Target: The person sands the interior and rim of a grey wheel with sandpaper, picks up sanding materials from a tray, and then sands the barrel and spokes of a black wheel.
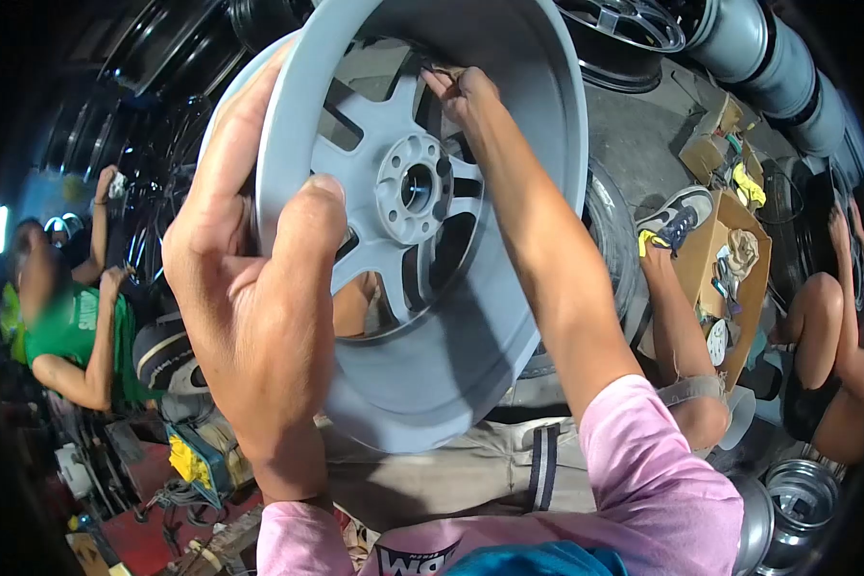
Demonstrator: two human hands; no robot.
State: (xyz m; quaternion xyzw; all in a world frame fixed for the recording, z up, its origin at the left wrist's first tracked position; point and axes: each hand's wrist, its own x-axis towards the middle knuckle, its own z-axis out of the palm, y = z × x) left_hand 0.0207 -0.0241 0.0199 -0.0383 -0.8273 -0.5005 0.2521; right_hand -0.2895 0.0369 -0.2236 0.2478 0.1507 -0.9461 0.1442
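A large grey wheel rim [370,202] is tilted up in front of my body, its hollow side and spokes facing me. My left hand [269,230] grips the rim's left edge, with the thumb over the lip and the fingers round the outside. Inside the barrel, near the top of the spokes, my right hand [459,91] has its fingers bent round something small and dark, too small to name. My right forearm crosses the barrel's right side.
At the right are a cardboard box [744,288] of odds and ends, a shoe [677,219] and a bent leg of a person. A person in a green shirt [72,322] is at the left. Wheel rims [730,43] line the upper right.
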